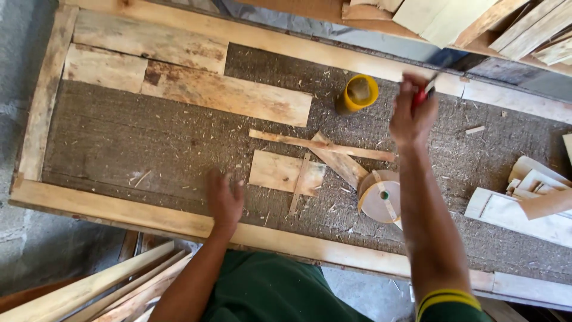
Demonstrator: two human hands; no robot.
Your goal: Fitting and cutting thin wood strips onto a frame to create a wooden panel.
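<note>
My left hand (pixel 224 197) rests flat on the dusty workbench (pixel 149 149), fingers spread, holding nothing, just left of a small flat wooden piece (pixel 277 172). My right hand (pixel 412 113) is raised farther out, closed around a small red-handled tool (pixel 424 95). Just left of it stands a yellow cup (pixel 357 93). Thin wooden strips (pixel 322 146) lie crossed between the hands. A round wooden disc (pixel 380 195) sits beside my right forearm.
Wide boards (pixel 190 83) lie at the bench's far left. Pale wood offcuts (pixel 530 197) are piled at the right. Planks (pixel 476 21) are stacked beyond the bench. More slats (pixel 113 286) lean below the near edge. Sawdust covers the surface.
</note>
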